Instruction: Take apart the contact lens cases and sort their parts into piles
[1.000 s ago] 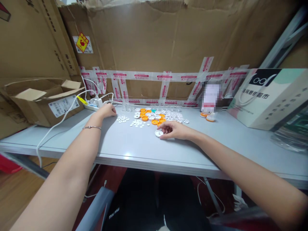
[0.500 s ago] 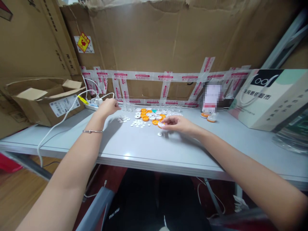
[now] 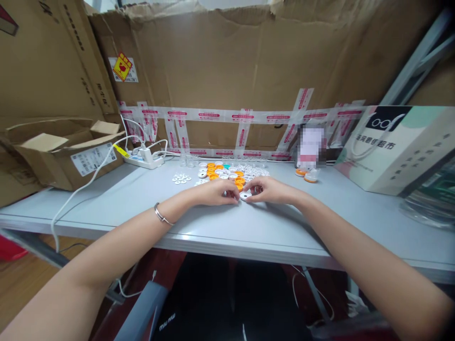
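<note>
A white round cap [image 3: 245, 195] with a dark centre sits at the front of the parts, between my two hands. My right hand [image 3: 272, 190] pinches its right edge with thumb and fingertips. From the left, my left hand [image 3: 215, 191] comes up close to the cap, thumb and fingers drawn together; whatever they grip is hidden. Just behind the fingertips lie orange round caps [image 3: 239, 180], mixed with white ones [image 3: 223, 176]. Small white discs [image 3: 181, 178] are spread to the left of them, and small white rings [image 3: 254, 171] are heaped behind my right hand.
Clear plastic cups [image 3: 186, 161] stand along the back. Orange-based pieces [image 3: 310, 177] rest to the right by a blurred-out upright object. A white power strip [image 3: 145, 160], an open cardboard box [image 3: 67, 151] and a printed carton [image 3: 380, 147] flank the table [image 3: 213, 227]. A large taped cardboard box [image 3: 220, 61] closes off the back.
My left hand has moved from beside the power strip right and forward to meet my right hand. The right hand has shifted slightly nearer the front, now at the white cap.
</note>
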Motion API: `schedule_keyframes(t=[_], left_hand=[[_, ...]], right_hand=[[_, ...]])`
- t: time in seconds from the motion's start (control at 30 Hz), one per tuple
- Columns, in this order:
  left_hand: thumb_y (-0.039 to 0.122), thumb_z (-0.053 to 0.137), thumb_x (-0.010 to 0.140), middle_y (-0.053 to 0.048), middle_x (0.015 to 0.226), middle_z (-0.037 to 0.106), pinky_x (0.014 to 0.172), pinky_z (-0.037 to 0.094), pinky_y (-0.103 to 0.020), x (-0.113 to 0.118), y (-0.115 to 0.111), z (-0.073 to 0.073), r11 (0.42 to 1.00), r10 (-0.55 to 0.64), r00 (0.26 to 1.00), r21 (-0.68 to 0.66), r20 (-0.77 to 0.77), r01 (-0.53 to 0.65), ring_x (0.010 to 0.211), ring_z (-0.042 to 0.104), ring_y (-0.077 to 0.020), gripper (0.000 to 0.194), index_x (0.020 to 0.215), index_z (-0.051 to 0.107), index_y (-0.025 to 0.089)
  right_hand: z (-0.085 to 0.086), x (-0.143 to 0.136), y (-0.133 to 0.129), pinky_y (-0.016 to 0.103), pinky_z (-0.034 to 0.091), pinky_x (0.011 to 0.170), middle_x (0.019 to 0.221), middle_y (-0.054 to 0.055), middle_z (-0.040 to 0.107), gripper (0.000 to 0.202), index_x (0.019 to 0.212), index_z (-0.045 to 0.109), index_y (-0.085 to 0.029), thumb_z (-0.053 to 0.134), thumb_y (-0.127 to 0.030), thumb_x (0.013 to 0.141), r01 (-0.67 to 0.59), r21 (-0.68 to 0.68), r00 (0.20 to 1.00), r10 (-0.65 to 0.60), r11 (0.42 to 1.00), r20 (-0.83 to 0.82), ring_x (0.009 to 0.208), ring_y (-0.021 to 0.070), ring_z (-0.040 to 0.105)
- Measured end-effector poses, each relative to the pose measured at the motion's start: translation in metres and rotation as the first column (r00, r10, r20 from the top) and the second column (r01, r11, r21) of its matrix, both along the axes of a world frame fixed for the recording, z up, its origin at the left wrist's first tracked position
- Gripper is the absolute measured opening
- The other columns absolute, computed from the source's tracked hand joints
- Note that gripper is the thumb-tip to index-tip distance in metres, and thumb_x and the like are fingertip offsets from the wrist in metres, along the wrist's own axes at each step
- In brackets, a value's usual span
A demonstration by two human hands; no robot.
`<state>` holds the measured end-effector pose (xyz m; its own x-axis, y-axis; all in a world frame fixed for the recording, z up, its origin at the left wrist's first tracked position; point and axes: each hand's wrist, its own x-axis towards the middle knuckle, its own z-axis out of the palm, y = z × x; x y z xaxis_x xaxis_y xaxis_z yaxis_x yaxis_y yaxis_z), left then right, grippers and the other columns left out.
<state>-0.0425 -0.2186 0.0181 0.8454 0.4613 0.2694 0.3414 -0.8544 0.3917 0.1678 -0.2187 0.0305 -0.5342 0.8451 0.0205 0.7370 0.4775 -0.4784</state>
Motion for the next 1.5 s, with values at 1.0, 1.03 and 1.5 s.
schedule_keyframes(t=[1.0,1.03,1.5], left_hand=[[0.019,0.055,0.050,-0.001,0.066,0.067,0.055,0.038,-0.020,-0.152,0.070,0.027,0.613,0.731,0.483,0.152,-0.481,-0.776,0.064,0.058,-0.0155,0.020,0.065,0.067,0.018],[0.020,0.056,0.050,-0.001,0.066,0.067,0.054,0.037,-0.019,-0.152,0.071,0.027,0.617,0.730,0.490,0.152,-0.476,-0.772,0.064,0.058,-0.0149,0.020,0.067,0.067,0.018],[0.025,0.054,0.064,-0.003,0.066,0.069,0.055,0.040,-0.020,-0.145,0.059,0.040,0.548,0.828,0.489,0.208,-0.275,-0.810,0.066,0.061,-0.0168,0.016,0.073,0.065,0.017]], right_hand=[[-0.019,-0.018,0.000,0.025,0.040,0.059,0.070,-0.001,0.058,0.032,0.087,0.061,-0.017,0.067,-0.038,0.063,-0.010,0.053,0.986,0.019,0.999,-0.167,0.063,0.0124,0.052],[-0.019,-0.019,0.000,0.025,0.039,0.059,0.070,-0.001,0.058,0.032,0.088,0.061,-0.017,0.066,-0.037,0.064,-0.010,0.053,0.986,0.019,0.999,-0.165,0.063,0.0124,0.051],[-0.009,-0.011,0.017,0.026,0.043,0.063,0.088,0.007,0.061,0.043,0.099,0.061,-0.014,0.059,-0.046,0.069,0.315,0.204,0.928,-0.255,0.927,-0.271,0.072,0.0157,0.055]])
